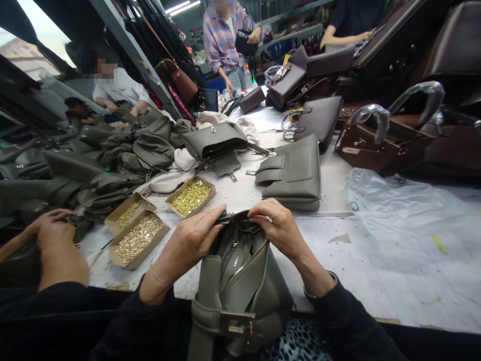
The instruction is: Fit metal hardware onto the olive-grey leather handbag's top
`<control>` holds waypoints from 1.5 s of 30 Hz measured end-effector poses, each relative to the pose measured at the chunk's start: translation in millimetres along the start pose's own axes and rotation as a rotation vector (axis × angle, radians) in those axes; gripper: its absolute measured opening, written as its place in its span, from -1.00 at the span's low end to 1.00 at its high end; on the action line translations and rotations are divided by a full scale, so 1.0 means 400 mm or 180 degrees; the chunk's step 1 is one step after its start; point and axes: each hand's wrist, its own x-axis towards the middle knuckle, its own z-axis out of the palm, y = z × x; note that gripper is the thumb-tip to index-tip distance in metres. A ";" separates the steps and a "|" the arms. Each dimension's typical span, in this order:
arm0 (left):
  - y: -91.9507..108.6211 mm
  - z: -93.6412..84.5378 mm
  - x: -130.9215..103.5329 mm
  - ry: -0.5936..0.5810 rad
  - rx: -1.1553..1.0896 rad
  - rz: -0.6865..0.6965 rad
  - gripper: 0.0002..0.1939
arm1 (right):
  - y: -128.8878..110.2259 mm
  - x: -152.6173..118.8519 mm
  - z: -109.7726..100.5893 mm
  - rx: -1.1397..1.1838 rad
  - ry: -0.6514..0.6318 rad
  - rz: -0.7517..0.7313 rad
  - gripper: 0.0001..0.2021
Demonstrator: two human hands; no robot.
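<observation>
Left hand [191, 238], right hand [280, 225] each pinch rim of olive pebbled-leather handbag [240, 286]; brass studs fill cardboard trays [137, 240].

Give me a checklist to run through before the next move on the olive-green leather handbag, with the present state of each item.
1. Both hands on the bag mouth: left hand and right hand each pinch the top edge of the olive-green leather handbag. Ok.
2. Bag open: the mouth is spread and the lining and zip show. Ok.
3. Bag supported: its lower part hangs off the white worktable edge toward the lap. Cannot tell.
4. Hardware at hand: three open cardboard boxes of small brass-coloured fittings lie just left of the left hand. Ok.
5. Neighbour clear: another person's hand rests at far left, apart from the bag. Ok.
6. Front clasp fastened: cannot tell.
</observation>
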 end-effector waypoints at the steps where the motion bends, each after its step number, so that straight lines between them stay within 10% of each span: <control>1: 0.001 0.002 0.006 0.0002 -0.0144 -0.0112 -0.61 | -0.005 0.004 -0.005 -0.0059 0.0044 -0.0037 -0.84; 9: 0.018 0.031 0.067 0.0399 -0.1564 -0.1418 -0.71 | -0.077 0.049 0.005 -0.0520 -0.0404 -0.0219 -0.78; 18: 0.011 0.062 0.054 0.0316 -0.2425 -0.1950 -0.61 | -0.013 0.004 0.051 -0.0360 -0.0249 -0.0799 -0.77; 45: 0.046 0.084 0.134 -0.0222 -0.3112 -0.2018 -0.69 | -0.009 -0.041 0.034 -0.1045 0.0698 -0.0817 -0.79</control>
